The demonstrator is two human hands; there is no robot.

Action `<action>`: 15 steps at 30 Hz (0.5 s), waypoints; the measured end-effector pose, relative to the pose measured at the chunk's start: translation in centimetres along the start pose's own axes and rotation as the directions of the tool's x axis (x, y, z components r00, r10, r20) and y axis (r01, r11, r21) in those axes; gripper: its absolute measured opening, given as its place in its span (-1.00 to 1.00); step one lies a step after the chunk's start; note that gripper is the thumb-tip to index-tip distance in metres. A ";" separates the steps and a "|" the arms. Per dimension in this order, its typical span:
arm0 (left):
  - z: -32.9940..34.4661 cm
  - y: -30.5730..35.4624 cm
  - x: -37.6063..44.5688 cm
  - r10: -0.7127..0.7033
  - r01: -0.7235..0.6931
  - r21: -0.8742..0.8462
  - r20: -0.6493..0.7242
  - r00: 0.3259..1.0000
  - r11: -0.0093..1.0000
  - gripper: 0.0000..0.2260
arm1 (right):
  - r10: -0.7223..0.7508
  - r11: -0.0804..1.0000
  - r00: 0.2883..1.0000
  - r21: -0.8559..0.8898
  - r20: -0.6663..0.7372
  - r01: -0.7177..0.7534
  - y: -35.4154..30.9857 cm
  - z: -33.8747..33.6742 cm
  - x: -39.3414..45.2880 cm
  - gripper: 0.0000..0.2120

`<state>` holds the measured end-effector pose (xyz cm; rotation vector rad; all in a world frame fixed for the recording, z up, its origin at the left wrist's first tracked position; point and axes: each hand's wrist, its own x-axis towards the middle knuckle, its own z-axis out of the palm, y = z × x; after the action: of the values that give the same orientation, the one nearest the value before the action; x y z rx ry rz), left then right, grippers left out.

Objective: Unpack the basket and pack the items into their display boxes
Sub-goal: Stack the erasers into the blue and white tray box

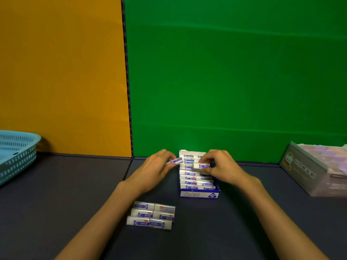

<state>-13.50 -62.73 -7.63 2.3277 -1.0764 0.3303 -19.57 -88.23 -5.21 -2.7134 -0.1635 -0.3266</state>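
A person's 2 bare hands work over a blue-and-white display box [199, 193] on a dark table [56, 203]. The left hand [155, 168] pinches 1 white eraser [174, 161] in a blue sleeve, holding it just left of the box's far end. The right hand [221, 166] has its fingers curled round another eraser [201, 165] above the box — directly over the rows of erasers already packed inside. A loose group of 6 erasers [152, 215] lies on the table nearer the person, left of the box. A light blue basket [16, 154] sits at the far left edge; a second, pale display box [311, 169] stands at the far right — both well apart from the hands.
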 end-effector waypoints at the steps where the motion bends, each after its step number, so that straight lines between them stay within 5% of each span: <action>1: 0.3 0.6 0.4 0.010 -0.010 0.002 0.007 1.000 1.000 -0.77 | 0.001 1.000 1.000 -0.020 0.004 -0.001 0.4 0.0 -0.1 -0.77; 15: 3.3 3.7 3.8 0.091 -0.117 0.331 0.093 0.991 0.936 -0.80 | -0.031 0.996 0.998 -0.079 0.055 0.035 2.4 1.1 -0.2 -0.81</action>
<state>-13.92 -68.98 -7.32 2.6051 -1.2681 0.5036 -19.18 -90.00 -7.14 -2.8030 -0.2151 -0.2756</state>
